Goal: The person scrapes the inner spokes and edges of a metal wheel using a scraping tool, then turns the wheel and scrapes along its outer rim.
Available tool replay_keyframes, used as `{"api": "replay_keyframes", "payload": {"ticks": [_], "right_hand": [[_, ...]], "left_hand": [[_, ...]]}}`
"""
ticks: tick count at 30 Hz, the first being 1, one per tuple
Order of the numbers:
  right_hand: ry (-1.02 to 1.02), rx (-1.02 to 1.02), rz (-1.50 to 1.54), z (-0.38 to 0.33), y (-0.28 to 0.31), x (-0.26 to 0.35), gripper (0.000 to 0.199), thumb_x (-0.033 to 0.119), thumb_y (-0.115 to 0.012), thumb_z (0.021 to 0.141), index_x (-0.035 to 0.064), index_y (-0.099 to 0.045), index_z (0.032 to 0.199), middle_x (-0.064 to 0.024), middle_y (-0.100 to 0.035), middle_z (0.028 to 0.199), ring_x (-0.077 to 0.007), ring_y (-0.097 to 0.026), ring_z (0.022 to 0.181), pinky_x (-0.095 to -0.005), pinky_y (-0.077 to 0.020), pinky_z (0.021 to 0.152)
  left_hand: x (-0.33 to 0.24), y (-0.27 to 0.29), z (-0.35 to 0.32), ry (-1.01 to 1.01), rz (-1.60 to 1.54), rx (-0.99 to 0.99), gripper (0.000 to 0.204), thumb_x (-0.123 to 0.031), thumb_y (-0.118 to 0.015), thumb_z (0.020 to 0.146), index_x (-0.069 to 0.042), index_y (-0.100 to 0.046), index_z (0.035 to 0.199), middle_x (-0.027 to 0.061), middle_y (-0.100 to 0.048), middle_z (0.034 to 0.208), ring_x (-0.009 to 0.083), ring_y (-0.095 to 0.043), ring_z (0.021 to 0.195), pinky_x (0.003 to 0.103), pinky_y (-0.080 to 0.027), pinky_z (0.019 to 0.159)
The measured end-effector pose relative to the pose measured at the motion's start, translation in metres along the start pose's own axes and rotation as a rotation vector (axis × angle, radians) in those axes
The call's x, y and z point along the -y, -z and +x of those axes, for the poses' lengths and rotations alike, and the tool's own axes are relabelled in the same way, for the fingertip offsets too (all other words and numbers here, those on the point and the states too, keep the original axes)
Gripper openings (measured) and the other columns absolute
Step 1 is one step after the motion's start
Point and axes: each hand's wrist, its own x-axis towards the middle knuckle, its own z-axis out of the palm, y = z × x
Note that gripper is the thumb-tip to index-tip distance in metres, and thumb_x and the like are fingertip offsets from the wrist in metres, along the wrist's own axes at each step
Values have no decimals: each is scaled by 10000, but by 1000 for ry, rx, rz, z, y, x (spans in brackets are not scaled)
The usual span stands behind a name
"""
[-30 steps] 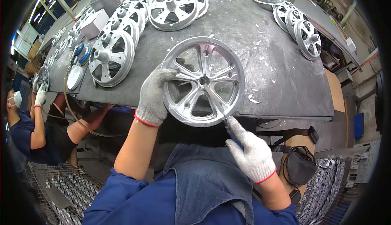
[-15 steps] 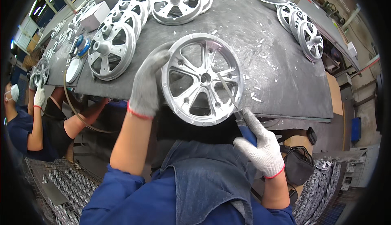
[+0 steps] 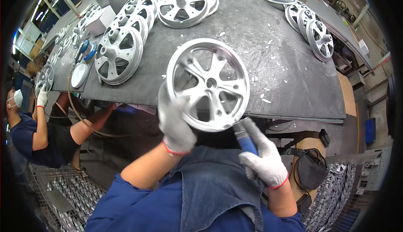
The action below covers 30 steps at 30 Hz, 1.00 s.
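A silver spoked wheel (image 3: 211, 83) is tilted up toward me near the front edge of the workbench, blurred by motion. My left hand (image 3: 176, 125), in a grey-stained glove, is at the lower left of its rim, thumb outside and fingers over the rim; the fingers are smeared but appear closed on it. My right hand (image 3: 264, 156), in a white glove with red cuff, is wrapped round the blue handle of a file (image 3: 245, 141) at the wheel's lower right. Its blade is hidden or blurred against the wheel.
More wheels stand in a leaning row (image 3: 119, 55) at left, and others lie at the back and right (image 3: 319, 41). Flakes litter the dark bench (image 3: 273, 93). A blue sander (image 3: 89, 51) with a hose is at left, where a masked co-worker (image 3: 37, 135) handles another wheel. A black bag (image 3: 310, 169) hangs at right.
My left hand has slid down from the wheel's upper left rim to its lower left. The wheel has turned, and the file's blade no longer shows across its face.
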Motion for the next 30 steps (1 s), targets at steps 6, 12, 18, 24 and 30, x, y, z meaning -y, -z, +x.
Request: {"api": "replay_keyframes", "payload": {"ticks": [6,12,18,24,30], "right_hand": [[565,-227,-433,2,24,-26,904,167,-907,902,71,-489,1698,-189,-713,1523,-244,-741,1310,-356,-530,1150],[511,-203,-690,7,13,-8,636,137,-795,995,96,-607,1602,-186,-799,1335,-310,-778,1262,-372,-592,1075],[465,-179,-815,7,15,-16,612,199,-783,1009,153,-619,1597,-156,-812,1278,-364,-791,1125,-424,-626,983],[422,-114,-777,0,-2,-18,662,230,-746,1033,162,-538,1658,-174,-798,1302,-390,-777,1142,-447,-619,1001],[98,116,-109,0,4,-26,884,188,-807,990,115,-377,1760,-174,-762,1056,-193,-663,626,-311,-566,621]], "left_hand": [[-49,4,44,274,104,265,502,-192,-645,1048,69,-533,1462,229,-657,1353,300,-740,1156,411,-655,979],[-64,17,70,412,475,219,481,-64,-644,948,67,-644,1411,147,-727,1173,212,-739,1003,342,-650,899],[-57,24,68,372,415,194,609,-36,-640,903,85,-601,1499,164,-739,1212,225,-752,1016,354,-646,921],[-54,23,62,165,602,279,610,-39,-621,910,101,-594,1503,207,-730,1268,276,-765,1082,406,-664,958],[-51,13,48,370,226,161,670,-20,-588,913,135,-500,1558,274,-712,1283,386,-761,1164,530,-665,1039]]}}
